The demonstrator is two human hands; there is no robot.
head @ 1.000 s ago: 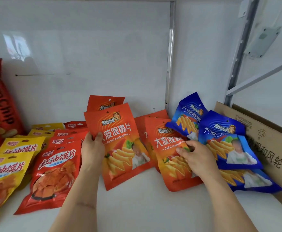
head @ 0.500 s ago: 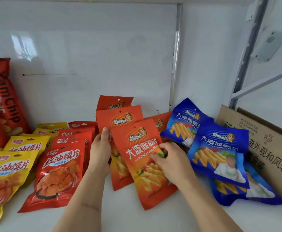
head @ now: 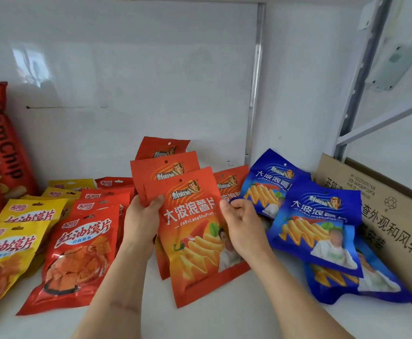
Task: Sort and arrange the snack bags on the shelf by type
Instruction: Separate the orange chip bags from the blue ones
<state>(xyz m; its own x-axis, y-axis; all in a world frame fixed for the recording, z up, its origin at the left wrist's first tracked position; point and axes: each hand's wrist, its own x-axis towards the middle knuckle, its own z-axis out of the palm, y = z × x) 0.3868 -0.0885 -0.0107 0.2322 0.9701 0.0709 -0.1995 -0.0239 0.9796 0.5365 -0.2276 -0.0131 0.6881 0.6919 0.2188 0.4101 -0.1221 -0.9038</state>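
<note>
Gripping the front orange chip bag by its upper left edge, the left hand props it upright on the white shelf, with 2 more orange bags stacked behind; the right hand, fingers curled, holds the bag's right edge. Blue bags lie just right, red bags left
</note>
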